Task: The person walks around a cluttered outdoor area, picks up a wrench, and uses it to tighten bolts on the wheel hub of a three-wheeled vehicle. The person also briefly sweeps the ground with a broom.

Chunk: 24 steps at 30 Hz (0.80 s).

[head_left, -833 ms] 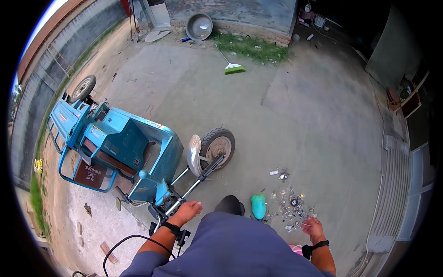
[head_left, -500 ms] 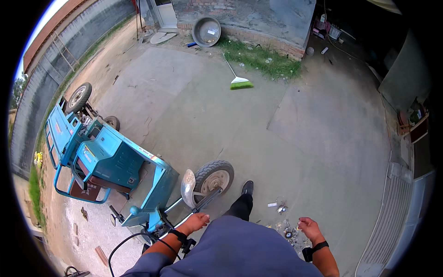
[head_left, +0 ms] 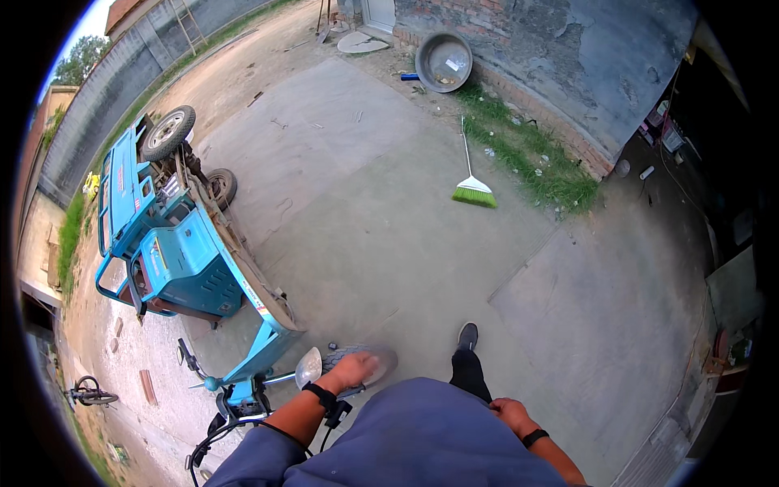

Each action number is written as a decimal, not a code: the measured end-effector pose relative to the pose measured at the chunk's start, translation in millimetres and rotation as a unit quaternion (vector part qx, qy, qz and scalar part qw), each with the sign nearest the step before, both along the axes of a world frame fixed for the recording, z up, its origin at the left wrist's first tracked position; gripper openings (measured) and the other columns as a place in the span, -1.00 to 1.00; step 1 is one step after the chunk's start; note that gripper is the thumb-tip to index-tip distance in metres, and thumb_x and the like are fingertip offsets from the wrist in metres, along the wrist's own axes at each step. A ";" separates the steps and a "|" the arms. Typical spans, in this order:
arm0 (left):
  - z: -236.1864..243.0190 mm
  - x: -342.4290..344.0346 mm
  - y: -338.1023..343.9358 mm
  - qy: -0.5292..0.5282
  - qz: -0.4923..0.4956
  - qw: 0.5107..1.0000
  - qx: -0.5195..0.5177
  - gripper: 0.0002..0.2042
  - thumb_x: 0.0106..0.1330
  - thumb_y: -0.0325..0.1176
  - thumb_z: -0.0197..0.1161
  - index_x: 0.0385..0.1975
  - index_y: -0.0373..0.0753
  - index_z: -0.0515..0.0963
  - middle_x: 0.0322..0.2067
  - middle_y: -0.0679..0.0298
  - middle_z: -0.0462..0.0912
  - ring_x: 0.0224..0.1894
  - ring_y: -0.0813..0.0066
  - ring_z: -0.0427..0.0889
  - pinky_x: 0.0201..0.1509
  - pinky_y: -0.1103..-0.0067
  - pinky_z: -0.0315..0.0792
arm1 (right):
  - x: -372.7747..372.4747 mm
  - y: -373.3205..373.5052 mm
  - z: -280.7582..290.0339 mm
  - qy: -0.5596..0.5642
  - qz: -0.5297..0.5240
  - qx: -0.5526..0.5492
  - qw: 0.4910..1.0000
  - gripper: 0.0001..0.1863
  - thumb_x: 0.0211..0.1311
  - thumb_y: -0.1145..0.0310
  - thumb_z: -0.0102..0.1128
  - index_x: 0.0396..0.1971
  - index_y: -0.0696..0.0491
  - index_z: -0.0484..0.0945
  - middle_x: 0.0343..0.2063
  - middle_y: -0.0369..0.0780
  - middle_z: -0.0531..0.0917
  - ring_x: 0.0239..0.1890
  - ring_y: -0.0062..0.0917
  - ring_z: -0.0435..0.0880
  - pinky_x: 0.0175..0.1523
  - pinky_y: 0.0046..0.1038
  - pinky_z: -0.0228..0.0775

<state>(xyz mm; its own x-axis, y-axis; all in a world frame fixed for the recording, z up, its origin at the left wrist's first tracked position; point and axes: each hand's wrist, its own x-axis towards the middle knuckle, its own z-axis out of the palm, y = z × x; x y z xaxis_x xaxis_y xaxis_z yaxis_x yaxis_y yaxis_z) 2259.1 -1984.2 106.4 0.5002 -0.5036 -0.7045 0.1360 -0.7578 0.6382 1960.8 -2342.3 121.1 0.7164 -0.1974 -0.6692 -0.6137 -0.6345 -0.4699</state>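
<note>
My left hand [head_left: 355,369] is closed, its fingers curled in and slightly blurred. It hovers over the front wheel [head_left: 381,365] of a blue three-wheeled vehicle [head_left: 195,260], which lies tipped on its side at the left. Next to that wrist are the silver mudguard [head_left: 309,367] and the handlebar [head_left: 213,434] with black cables. From this view I cannot tell whether the hand touches the wheel. Near my right hip my right hand [head_left: 510,412] is closed, the fingers bent inward. Nothing shows in either hand. Both wrists wear black bands.
A green-bristled broom [head_left: 474,192] lies on the concrete ahead. Beyond it a grey metal basin [head_left: 445,63] leans by the brick wall, beside a strip of grass [head_left: 527,154]. A dark doorway [head_left: 698,154] opens at the right. My shoe [head_left: 467,335] is on the ground ahead.
My view has turned left, so the broom and basin sit farther right. My left hand has come in front of the wheel. The scattered small parts near my right hand are out of sight.
</note>
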 end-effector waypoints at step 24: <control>6.9 395.3 -130.7 0.070 0.460 0.885 -0.029 -0.55 0.45 -0.04 0.03 0.03 -0.35 0.51 -0.09 0.14 0.68 -0.10 0.39 0.67 -0.11 0.46 0.54 | 707.3 -224.9 -28.2 0.191 0.206 0.292 0.914 -0.81 0.21 0.30 0.29 -0.26 0.08 0.67 -0.40 -0.38 0.69 -0.36 -0.73 0.55 -0.19 -0.57 0.44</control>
<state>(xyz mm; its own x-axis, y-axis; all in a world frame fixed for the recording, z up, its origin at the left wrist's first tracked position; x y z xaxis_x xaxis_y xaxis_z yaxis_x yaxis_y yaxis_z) 2654.4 -2114.9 113.3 0.6269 0.0336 -0.7784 0.7592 -0.2508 0.6006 2668.1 -2567.2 92.9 0.3407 0.5073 -0.7916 -0.5691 -0.5590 -0.6031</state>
